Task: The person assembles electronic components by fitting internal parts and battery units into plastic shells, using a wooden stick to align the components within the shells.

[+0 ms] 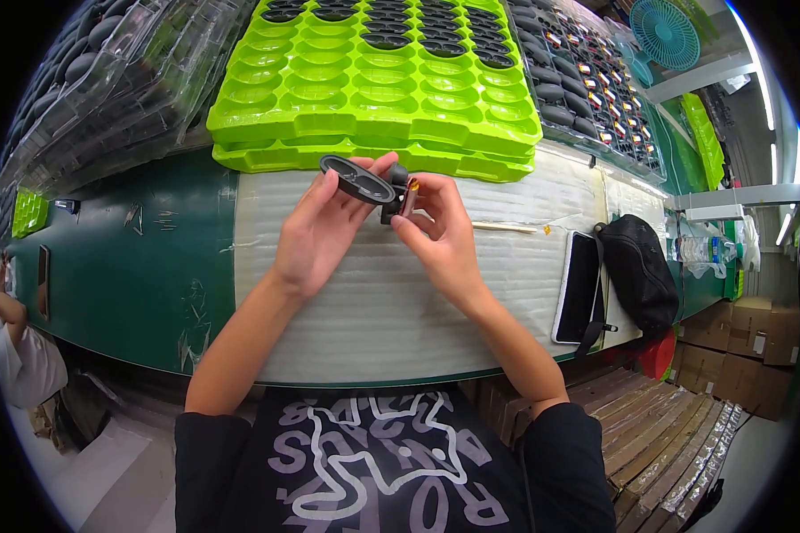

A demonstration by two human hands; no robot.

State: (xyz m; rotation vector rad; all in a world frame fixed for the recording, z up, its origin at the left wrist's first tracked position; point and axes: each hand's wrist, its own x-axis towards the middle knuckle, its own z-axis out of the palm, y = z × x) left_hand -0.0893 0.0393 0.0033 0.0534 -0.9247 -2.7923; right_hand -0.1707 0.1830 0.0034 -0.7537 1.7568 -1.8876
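Note:
My left hand point(308, 242) grips a dark oval plastic shell point(357, 181) by its edge, tilted over the front of the bright green tray. In my right hand point(444, 244), between thumb and fingers, is a small dark part with an orange-yellow strip point(410, 197); its exact kind I cannot make out. The two pieces are close together, and whether they touch is unclear. Beyond my hands, stacked green trays point(373, 131) have rows of oval pockets, several filled with dark oval shells point(387, 41) at the far side.
Pale foam sheeting point(356, 302) covers the green table point(142, 258). A white-edged phone point(577, 286) and black pouch point(638, 271) lie at the right. Clear trays of dark parts stand at far left point(142, 80) and far right point(587, 80). Another person point(25, 360) sits at left.

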